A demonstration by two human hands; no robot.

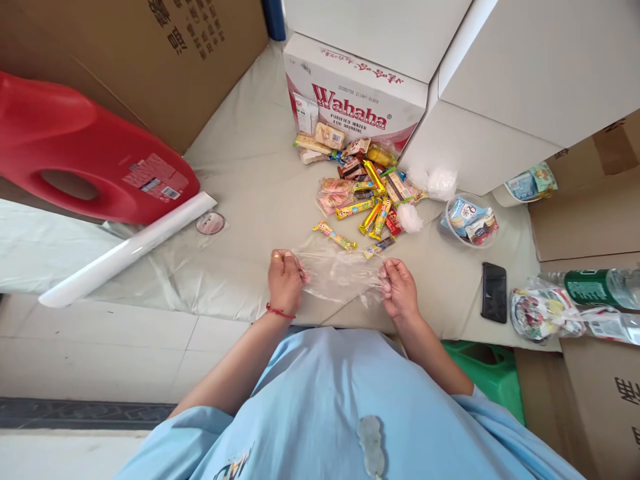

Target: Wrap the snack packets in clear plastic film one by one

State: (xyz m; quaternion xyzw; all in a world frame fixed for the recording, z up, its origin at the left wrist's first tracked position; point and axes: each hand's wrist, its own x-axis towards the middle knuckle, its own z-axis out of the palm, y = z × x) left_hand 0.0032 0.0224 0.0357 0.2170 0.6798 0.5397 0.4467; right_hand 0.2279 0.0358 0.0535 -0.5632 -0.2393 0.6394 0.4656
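Note:
A clear plastic bag (340, 277) is stretched sideways between my two hands, just above the near edge of the covered table (240, 200). My left hand (286, 277), with a red string bracelet at the wrist, is closed on the bag's left end. The other end is pinched by the fingers of my right hand (399, 288). Right beyond the bag lies a heap of wrapped snacks (373, 183). A yellow snack stick (335, 235) and a small dark-and-yellow packet (379, 247) are the pieces closest to my hands.
A Wahaha water carton (357, 93) stands behind the snacks. To the left are a red jug (95, 153) and a white roll (127, 250). On the right sit a clear tub (450, 230) of packets, a phone (494, 292) and a plastic bottle (595, 287).

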